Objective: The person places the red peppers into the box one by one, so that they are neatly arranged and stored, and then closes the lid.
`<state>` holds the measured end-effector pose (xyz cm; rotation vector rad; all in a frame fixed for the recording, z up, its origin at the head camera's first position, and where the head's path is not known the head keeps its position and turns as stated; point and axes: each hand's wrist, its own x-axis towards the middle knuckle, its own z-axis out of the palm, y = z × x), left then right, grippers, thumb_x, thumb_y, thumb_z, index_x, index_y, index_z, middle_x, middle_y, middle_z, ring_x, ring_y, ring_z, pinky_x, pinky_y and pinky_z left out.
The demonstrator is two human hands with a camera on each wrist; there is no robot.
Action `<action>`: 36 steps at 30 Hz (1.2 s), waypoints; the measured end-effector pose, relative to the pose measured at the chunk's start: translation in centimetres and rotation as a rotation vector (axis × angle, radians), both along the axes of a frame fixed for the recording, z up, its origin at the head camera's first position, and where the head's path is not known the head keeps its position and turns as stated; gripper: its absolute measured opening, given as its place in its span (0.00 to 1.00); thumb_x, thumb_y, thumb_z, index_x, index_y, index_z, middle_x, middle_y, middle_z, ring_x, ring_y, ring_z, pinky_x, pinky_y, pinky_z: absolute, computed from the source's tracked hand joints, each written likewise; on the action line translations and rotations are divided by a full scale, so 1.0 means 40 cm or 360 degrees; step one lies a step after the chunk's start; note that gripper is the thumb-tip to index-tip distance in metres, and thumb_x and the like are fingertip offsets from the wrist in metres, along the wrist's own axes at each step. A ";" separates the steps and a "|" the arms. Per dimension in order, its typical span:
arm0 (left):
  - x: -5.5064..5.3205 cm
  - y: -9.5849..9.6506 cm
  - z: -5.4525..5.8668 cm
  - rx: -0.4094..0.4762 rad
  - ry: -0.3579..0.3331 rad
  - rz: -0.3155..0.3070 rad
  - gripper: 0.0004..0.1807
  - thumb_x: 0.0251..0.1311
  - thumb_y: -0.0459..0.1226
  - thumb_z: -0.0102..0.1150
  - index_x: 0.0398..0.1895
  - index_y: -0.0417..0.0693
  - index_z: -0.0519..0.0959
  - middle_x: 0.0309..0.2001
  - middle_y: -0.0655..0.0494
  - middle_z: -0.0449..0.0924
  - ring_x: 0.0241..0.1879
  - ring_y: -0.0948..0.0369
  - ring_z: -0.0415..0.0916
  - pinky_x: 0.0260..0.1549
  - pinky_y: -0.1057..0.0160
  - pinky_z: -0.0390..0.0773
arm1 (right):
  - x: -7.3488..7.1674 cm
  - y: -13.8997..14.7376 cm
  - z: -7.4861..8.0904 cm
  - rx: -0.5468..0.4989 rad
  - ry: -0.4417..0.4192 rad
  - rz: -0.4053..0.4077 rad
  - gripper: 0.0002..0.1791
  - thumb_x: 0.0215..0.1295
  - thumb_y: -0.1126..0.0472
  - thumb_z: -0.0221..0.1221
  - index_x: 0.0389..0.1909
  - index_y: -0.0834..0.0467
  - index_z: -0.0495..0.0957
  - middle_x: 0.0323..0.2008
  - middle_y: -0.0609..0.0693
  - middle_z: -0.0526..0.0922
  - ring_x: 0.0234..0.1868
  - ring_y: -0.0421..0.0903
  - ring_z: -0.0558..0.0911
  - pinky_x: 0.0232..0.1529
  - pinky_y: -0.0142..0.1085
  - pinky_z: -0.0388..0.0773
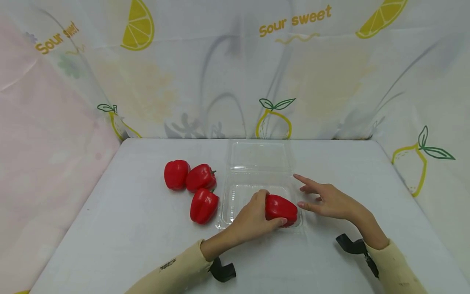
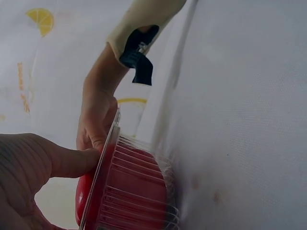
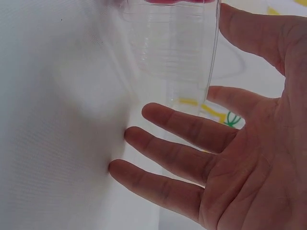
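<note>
My left hand [image 1: 253, 216] grips a red bell pepper [image 1: 282, 209] inside the near right part of a clear plastic clamshell container [image 1: 235, 200]. Thumb and fingers lie on opposite sides of the pepper. In the left wrist view, the pepper [image 2: 85, 191] shows through the ribbed container wall [image 2: 136, 179]. Beside the container's right edge is my right hand [image 1: 327, 200], its fingers spread and nothing held. The right wrist view shows that hand [image 3: 259, 163] with extended fingers close to the clear wall [image 3: 172, 52]; whether the thumb touches the rim, I cannot tell.
Left of the container, three more red bell peppers [image 1: 177, 174] [image 1: 201, 178] [image 1: 204, 206] lie grouped on the white table [image 1: 128, 228]. The container's lid [image 1: 260, 155] lies folded back toward the rear table edge. A lemon-printed cloth [image 1: 227, 81] hangs behind.
</note>
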<state>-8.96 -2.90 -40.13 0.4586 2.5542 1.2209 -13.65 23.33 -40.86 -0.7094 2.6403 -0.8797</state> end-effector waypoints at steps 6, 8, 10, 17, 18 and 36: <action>-0.002 0.003 0.004 -0.0071 0.0038 -0.0030 0.38 0.48 0.45 0.75 0.59 0.45 0.65 0.48 0.54 0.73 0.46 0.58 0.76 0.32 0.64 0.83 | 0.000 -0.002 0.002 0.0007 0.0009 -0.0005 0.44 0.63 0.44 0.62 0.75 0.53 0.56 0.56 0.61 0.79 0.57 0.59 0.78 0.48 0.54 0.80; -0.001 0.003 0.004 -0.0094 0.0055 -0.0047 0.37 0.49 0.46 0.75 0.58 0.46 0.65 0.48 0.54 0.73 0.46 0.58 0.76 0.32 0.65 0.82 | 0.001 -0.002 0.002 0.0011 0.0011 -0.0007 0.44 0.64 0.43 0.62 0.75 0.53 0.56 0.56 0.61 0.79 0.57 0.59 0.78 0.48 0.53 0.80; -0.001 0.002 0.005 -0.0110 0.0068 -0.0066 0.37 0.49 0.46 0.75 0.59 0.46 0.65 0.48 0.54 0.73 0.46 0.59 0.75 0.33 0.65 0.82 | 0.002 -0.002 0.002 0.0012 0.0014 -0.0010 0.44 0.64 0.43 0.62 0.75 0.53 0.56 0.56 0.61 0.80 0.57 0.59 0.78 0.48 0.54 0.80; 0.000 -0.004 0.009 -0.0142 0.0059 -0.0106 0.43 0.50 0.49 0.74 0.65 0.44 0.63 0.53 0.52 0.72 0.49 0.58 0.74 0.34 0.64 0.82 | 0.003 -0.003 0.001 -0.0002 0.0030 -0.0010 0.43 0.64 0.44 0.62 0.75 0.53 0.56 0.55 0.60 0.80 0.57 0.59 0.79 0.48 0.54 0.80; 0.000 -0.006 0.011 -0.0141 0.0058 -0.0108 0.44 0.51 0.49 0.73 0.66 0.43 0.62 0.54 0.51 0.72 0.49 0.57 0.74 0.34 0.64 0.82 | 0.003 -0.004 0.000 -0.0004 0.0033 -0.0011 0.43 0.64 0.44 0.62 0.75 0.53 0.56 0.55 0.60 0.80 0.57 0.59 0.79 0.48 0.54 0.80; 0.010 -0.075 0.058 -0.0199 0.0296 -0.0176 0.44 0.53 0.50 0.72 0.70 0.46 0.63 0.64 0.49 0.69 0.58 0.55 0.71 0.45 0.57 0.82 | 0.002 -0.005 0.003 0.0029 -0.0012 -0.0040 0.44 0.63 0.45 0.63 0.76 0.52 0.55 0.56 0.61 0.80 0.57 0.60 0.78 0.49 0.55 0.80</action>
